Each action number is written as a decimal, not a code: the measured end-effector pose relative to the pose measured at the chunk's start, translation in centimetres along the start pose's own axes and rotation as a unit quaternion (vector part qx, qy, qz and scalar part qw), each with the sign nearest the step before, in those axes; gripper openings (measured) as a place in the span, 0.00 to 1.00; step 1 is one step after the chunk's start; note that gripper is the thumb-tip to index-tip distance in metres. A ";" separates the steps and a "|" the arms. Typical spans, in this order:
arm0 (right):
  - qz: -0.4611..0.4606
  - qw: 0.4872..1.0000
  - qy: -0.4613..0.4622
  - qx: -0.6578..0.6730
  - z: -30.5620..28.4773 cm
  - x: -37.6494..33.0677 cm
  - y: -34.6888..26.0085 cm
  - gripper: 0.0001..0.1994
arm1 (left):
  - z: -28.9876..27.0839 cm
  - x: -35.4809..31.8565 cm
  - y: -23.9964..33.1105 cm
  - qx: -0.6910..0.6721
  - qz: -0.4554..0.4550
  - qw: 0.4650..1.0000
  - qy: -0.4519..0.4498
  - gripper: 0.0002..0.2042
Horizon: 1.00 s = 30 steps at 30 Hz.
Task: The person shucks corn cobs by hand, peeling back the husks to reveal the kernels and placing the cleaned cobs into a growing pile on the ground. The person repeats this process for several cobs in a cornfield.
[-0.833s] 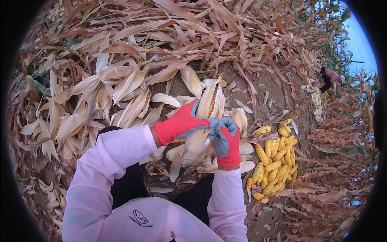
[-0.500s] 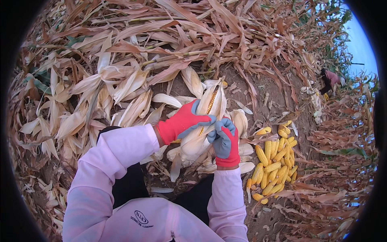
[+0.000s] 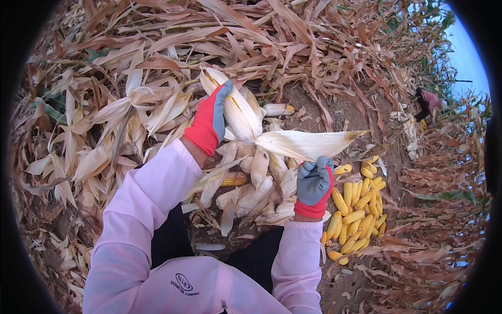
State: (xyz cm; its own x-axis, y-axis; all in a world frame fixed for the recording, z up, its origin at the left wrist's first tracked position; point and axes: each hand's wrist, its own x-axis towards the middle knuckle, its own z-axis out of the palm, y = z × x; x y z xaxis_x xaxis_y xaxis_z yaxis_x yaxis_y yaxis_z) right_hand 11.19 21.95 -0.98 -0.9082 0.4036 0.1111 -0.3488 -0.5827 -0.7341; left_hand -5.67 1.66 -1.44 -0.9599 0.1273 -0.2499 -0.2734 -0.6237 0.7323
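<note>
My left hand (image 3: pixel 210 118), in a red and grey glove, grips an ear of corn (image 3: pixel 238 112) in pale husk. Yellow kernels show through a narrow slit along the ear. A long strip of husk (image 3: pixel 308 144) is peeled down from the ear's lower end and stretches out to the right. Below that strip is my right hand (image 3: pixel 315 183), gloved alike, its fingers curled in a pinch at the strip's lower edge. Under my hands lies a heap of husk-covered ears (image 3: pixel 256 193), with one partly bare ear (image 3: pixel 234 179) among them.
A pile of bare yellow corn ears (image 3: pixel 355 209) lies on the soil to the right. Dry stalks and leaves (image 3: pixel 209 31) cover the far ground, and loose husks (image 3: pixel 94 152) spread on the left. Another person (image 3: pixel 430 102) bends down at the far right.
My left hand has moved up and left with the ear. My right hand has shifted right and slightly down, and a strip of husk now spreads out between the hands.
</note>
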 end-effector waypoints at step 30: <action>0.124 0.991 -0.040 -0.034 4.5 -1.2 6.0 0.19 | 0.1 -2.5 -2.3 0.050 -0.097 0.991 -0.071 0.18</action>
State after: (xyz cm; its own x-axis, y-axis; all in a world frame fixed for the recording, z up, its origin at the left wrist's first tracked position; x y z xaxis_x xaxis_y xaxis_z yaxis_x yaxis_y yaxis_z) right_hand 9.15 14.81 -2.48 -0.9805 0.1949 -0.0267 -0.0990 -0.6063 -0.7891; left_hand -2.63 2.84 -2.41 -0.8855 0.3492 -0.3067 -0.4526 -0.4979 0.7398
